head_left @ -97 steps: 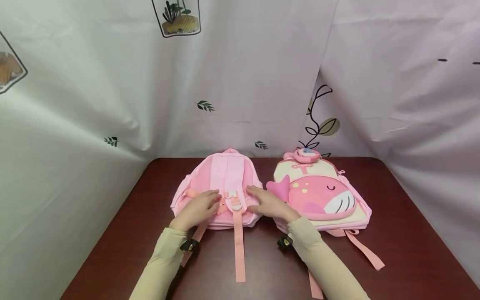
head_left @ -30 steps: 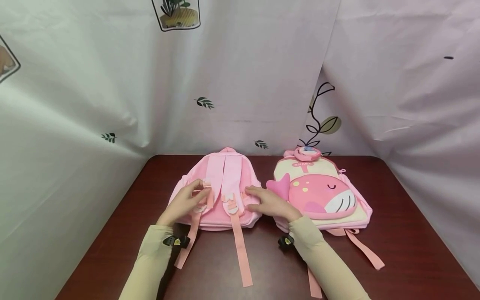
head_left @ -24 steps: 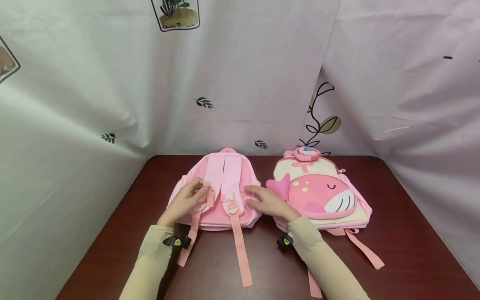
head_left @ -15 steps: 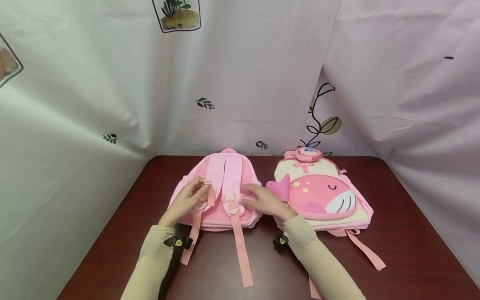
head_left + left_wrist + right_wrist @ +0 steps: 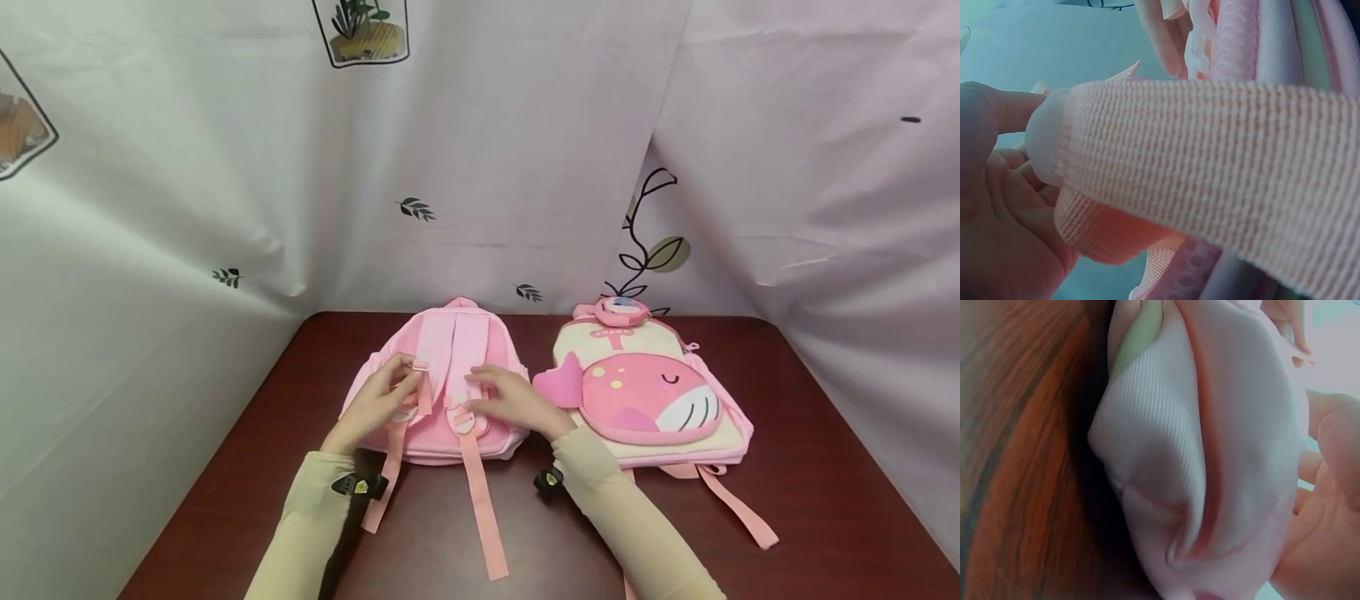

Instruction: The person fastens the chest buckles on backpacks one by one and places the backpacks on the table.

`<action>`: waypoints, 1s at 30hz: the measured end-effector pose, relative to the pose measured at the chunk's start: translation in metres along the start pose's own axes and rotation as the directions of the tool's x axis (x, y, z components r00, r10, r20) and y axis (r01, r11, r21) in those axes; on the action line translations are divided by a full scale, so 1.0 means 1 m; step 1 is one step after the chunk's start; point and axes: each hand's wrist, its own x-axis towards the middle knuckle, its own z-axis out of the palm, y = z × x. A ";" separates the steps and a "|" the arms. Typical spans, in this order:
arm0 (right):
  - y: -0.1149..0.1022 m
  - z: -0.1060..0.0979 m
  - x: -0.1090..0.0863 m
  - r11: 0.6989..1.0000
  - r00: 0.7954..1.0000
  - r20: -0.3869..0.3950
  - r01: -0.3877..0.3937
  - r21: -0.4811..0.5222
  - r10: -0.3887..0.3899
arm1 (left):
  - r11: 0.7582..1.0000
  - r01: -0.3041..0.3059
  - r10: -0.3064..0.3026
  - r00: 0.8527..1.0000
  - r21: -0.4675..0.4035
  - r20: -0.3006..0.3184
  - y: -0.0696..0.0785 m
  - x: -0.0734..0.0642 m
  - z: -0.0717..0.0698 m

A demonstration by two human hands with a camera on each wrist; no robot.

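A pink backpack [image 5: 412, 333] lies with its straps facing up. My left hand [image 5: 369, 408] pinches a pale plastic buckle [image 5: 1044, 140] between thumb and fingers, at the left shoulder strap. Peach webbing [image 5: 1210, 144] loops through this buckle and fills much of the left wrist view. Over the right shoulder strap [image 5: 471, 346], my right hand [image 5: 521, 402] has thumb and fingers apart, with the fingertips at the strap's lower buckle [image 5: 463, 421]. Whether they press on it is unclear. In the right wrist view the backpack's side [image 5: 1241, 425] hides most of the fingertips.
A second backpack, cream and pink with a whale [image 5: 648, 396] on its front, lies just right of the first. Loose webbing tails [image 5: 483, 508] trail toward me on the dark wooden table [image 5: 817, 467]. Pale printed fabric [image 5: 510, 150] surrounds the table's back and sides.
My left hand has moved left and lifted the left strap's buckle, spreading the two straps apart. My right hand has shifted left from the backpack's side onto the right strap.
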 end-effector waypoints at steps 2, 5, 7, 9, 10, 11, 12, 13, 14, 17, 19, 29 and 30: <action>-0.003 0.002 0.002 1.000 1.000 0.004 0.005 -0.007 -0.004 | 1.000 -0.003 0.003 1.000 0.018 -0.004 0.002 -0.001 0.001; -0.007 0.004 0.003 1.000 1.000 0.022 -0.010 -0.001 0.010 | 0.999 -0.008 0.008 1.000 0.041 -0.009 0.008 -0.002 0.002; -0.010 0.004 0.004 1.000 0.999 0.029 -0.022 0.014 0.021 | 0.999 -0.010 0.010 1.000 0.050 -0.007 0.016 -0.004 0.002; -0.012 0.005 0.005 0.999 0.999 0.035 -0.036 0.009 0.036 | 0.999 -0.007 0.007 1.000 0.053 -0.006 0.022 -0.005 0.002; -0.013 0.006 0.005 0.999 0.998 0.038 -0.042 0.003 0.042 | 0.999 -0.006 0.007 1.000 0.051 -0.004 0.023 -0.006 0.002; -0.014 0.006 0.006 0.999 0.998 0.040 -0.054 -0.003 0.054 | 0.999 -0.007 0.007 1.000 0.050 -0.003 0.024 -0.006 0.002; -0.014 0.007 0.007 0.998 0.997 0.041 -0.062 -0.010 0.063 | 0.999 -0.009 0.009 1.000 0.051 -0.004 0.023 -0.005 0.002; -0.015 0.008 0.008 0.998 0.997 0.039 -0.065 -0.017 0.066 | 0.999 -0.011 0.011 1.000 0.049 -0.008 0.020 -0.005 0.002; -0.015 0.009 0.009 0.997 0.997 0.037 -0.070 -0.022 0.071 | 0.999 -0.013 0.014 1.000 0.050 -0.013 0.017 -0.004 0.002; -0.017 0.012 0.011 0.996 0.996 0.023 -0.087 -0.031 0.087 | 0.998 -0.036 0.037 0.999 0.045 -0.027 0.009 -0.003 0.002; -0.018 0.014 0.013 0.994 0.995 0.013 -0.095 -0.051 0.096 | 0.998 -0.053 0.054 0.998 0.029 -0.032 0.005 -0.003 0.001; -0.024 0.016 0.018 0.980 0.992 -0.020 -0.126 -0.153 0.124 | 0.997 -0.078 0.079 0.996 0.019 -0.044 0.003 -0.002 0.003; -0.024 0.016 0.018 0.980 0.992 -0.024 -0.127 -0.155 0.125 | 0.997 -0.079 0.080 0.996 0.020 -0.046 0.003 -0.001 0.003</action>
